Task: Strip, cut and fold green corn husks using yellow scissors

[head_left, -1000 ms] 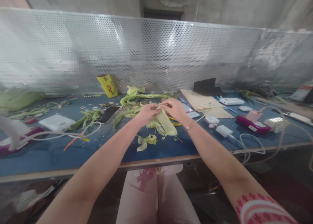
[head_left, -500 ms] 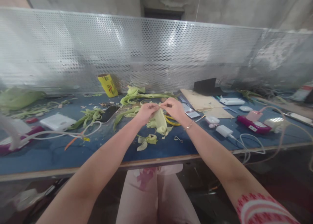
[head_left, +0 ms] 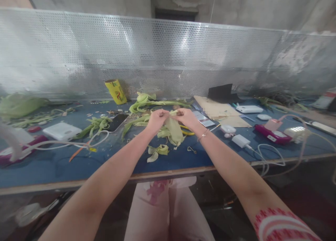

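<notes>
A pale green corn husk (head_left: pixel 174 130) hangs from between my two hands, its wide lower end drooping over the blue table. With fingers pinched, my left hand (head_left: pixel 158 119) grips its upper edge from the left. My right hand (head_left: pixel 186 117) pinches that same upper edge from the right, a short gap away. Just below lie smaller torn husk pieces (head_left: pixel 158 151) on the table. Behind my hands rests a bunch of green husks and long leaves (head_left: pixel 143 102). The fingertips are partly hidden by the husk.
A yellow can-like container (head_left: pixel 116 92) leans by the perforated metal screen (head_left: pixel 168 59). On the left are a dark phone (head_left: pixel 118 123), a white box-shaped device (head_left: pixel 62 131) and cables. Cardboard (head_left: pixel 215 109), a white charger (head_left: pixel 240 141) and a purple power strip (head_left: pixel 271 134) lie to the right.
My hands have moved slightly apart along the upper edge. The husk between them is spread wider, and its lower end has swung a little right.
</notes>
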Motion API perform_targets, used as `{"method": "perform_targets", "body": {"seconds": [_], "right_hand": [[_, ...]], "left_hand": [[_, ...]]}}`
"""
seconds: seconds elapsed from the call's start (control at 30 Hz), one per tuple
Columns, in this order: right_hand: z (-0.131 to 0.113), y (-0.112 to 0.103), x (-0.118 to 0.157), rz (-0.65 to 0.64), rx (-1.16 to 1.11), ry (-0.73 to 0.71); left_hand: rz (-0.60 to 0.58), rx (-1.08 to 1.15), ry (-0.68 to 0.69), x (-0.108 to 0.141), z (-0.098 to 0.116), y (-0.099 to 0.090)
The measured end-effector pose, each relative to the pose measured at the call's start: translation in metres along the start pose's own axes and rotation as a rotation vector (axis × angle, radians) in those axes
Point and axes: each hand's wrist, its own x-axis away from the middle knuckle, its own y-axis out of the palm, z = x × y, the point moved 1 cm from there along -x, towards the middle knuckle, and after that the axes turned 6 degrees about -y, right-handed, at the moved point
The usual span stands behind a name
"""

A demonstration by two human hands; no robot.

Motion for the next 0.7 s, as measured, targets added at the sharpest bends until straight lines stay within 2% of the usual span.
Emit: {"method": "perform_targets", "body": {"seconds": [0.13,0.27,0.37,0.53,0.7], "right_hand": [[0.002,-0.007,-0.001,0.020,-0.082,0.059],[0.010,-0.011,-0.004,-0.007,-0.060,0.032],[0.010,-0.012,-0.004,-0.086,0.033,-0.055],[-0.002,-0.007,0.001,-0.121,0.244,-0.299],[-0.007,-0.003,0.004,-0.122,0.373,-0.329]], "left_hand": [[-0.015,-0.052,0.018,-0.005,0.000,-0.006],[-0.046,-0.087,0.012,-0.007,-0.003,-0.010],[-0.041,-0.135,0.044,-0.007,-0.004,-0.009],[-0.048,-0.275,0.098,-0.002,0.001,-0.006],[-0.076,-0.262,0.106,0.002,0.004,-0.005]]}}
